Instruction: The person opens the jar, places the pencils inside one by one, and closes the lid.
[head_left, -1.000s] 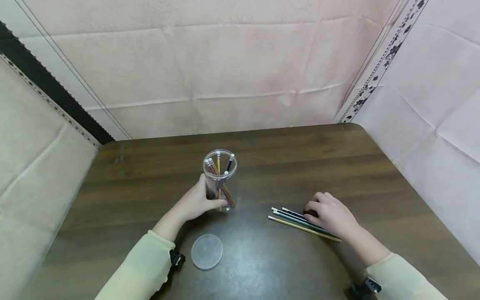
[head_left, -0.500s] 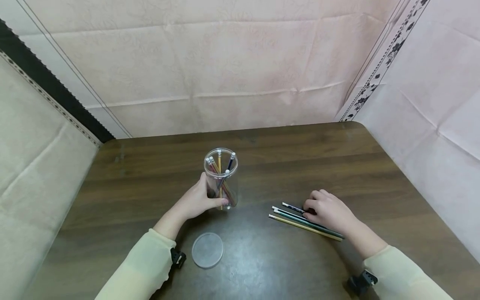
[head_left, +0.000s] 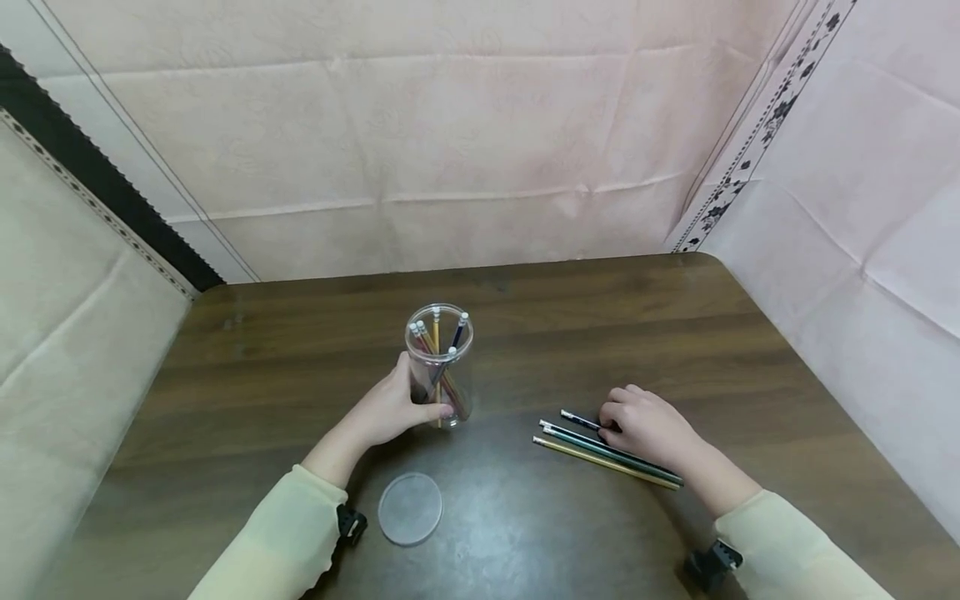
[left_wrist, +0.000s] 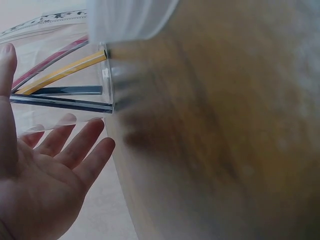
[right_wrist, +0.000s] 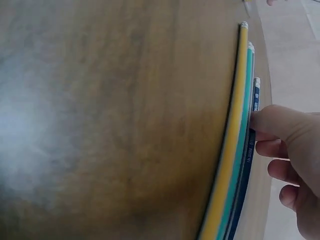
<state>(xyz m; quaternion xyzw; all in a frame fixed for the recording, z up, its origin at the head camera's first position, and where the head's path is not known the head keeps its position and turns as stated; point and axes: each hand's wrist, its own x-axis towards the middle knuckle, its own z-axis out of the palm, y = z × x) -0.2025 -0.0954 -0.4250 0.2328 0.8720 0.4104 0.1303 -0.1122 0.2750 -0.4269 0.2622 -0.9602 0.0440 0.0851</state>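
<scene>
A clear jar [head_left: 464,382] stands upright on the table with several pencils [left_wrist: 65,72] leaning inside it, white eraser ends up in the head view. My left hand [head_left: 384,407] grips it low on its near left side, thumb across the front. To the right, my right hand [head_left: 648,429] pinches a dark blue pencil [right_wrist: 248,150] between thumb and fingertips. That pencil's eraser end points left, angled slightly away from the others. Beside it lie a green pencil [right_wrist: 245,107], a yellow pencil [right_wrist: 234,117] and a thin dark edge of another.
A round translucent lid [head_left: 410,509] lies flat in front of the jar, near the left sleeve [head_left: 273,533]. The brown wooden table [head_left: 315,317] ends at a pale cloth backdrop [head_left: 480,150]. Black wrist cameras sit on both wrists.
The dark blue pencil has shifted slightly left and away from the other pencils, drawn by the right hand. The left hand keeps its grip on the jar.
</scene>
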